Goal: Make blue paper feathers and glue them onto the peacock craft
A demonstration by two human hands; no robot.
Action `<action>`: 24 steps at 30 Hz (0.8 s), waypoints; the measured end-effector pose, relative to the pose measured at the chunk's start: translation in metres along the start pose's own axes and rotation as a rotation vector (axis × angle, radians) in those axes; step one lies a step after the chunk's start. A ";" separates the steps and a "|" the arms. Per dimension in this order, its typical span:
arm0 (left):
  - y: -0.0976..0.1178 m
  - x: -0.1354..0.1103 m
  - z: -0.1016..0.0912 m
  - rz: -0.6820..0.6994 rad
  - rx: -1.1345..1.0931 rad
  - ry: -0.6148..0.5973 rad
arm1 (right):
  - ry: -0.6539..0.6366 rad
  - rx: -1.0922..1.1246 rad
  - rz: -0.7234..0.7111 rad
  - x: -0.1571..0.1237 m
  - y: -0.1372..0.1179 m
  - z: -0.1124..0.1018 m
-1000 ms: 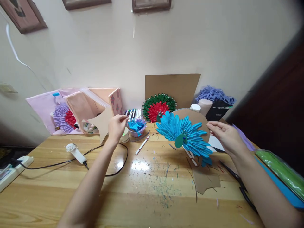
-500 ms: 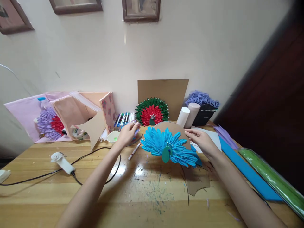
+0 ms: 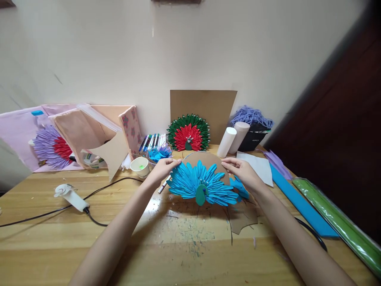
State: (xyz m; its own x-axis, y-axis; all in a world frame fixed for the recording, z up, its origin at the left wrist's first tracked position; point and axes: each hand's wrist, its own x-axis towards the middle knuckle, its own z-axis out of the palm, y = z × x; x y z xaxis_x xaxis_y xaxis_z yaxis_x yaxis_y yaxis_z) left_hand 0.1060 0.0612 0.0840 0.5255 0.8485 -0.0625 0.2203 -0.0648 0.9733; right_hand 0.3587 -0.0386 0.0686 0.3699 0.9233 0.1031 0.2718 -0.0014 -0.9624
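L hand (image 3: 162,171) has closed in on the blue peacock (image 3: 187,186) since ½ sec ago, when it hung just off the piece's L edge. Head cam: both hands on it now, piece tilted above mid-table (image 3: 166,254). R hand (image 3: 243,171) pinches the cardboard backing (image 3: 204,158) at upper R, thumb + fingers; L fingertips nip the upper L edge, by the petals. Cardboard offcut (image 3: 244,220) lies below, R side. Red-tipped marker (image 3: 163,186) pokes out just L, partly hidden. Paper cup (image 3: 139,167) stands nr L hand; white corded tool (image 3: 71,197) lies farther L. Behind: red-&-green peacock (image 3: 188,133), upright in front of a cardboard sheet (image 3: 202,104). Far R: green packet (image 3: 333,222) beside a blue strip (image 3: 300,202).
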 end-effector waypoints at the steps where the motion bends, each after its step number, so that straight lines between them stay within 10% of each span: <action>1: 0.000 0.001 0.000 0.007 0.006 -0.001 | -0.001 -0.007 0.002 -0.001 -0.001 0.000; 15: 0.006 -0.003 0.000 0.344 0.324 0.183 | 0.022 -0.027 0.029 0.001 0.000 -0.005; 24: 0.007 -0.003 -0.004 0.252 0.296 0.052 | 0.033 -0.008 0.015 -0.001 -0.002 -0.002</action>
State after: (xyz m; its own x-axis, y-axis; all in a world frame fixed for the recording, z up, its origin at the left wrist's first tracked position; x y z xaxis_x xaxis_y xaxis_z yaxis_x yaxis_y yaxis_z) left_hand 0.1026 0.0604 0.0918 0.5525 0.8118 0.1891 0.3215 -0.4169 0.8502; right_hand 0.3598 -0.0401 0.0713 0.4036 0.9098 0.0968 0.2731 -0.0189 -0.9618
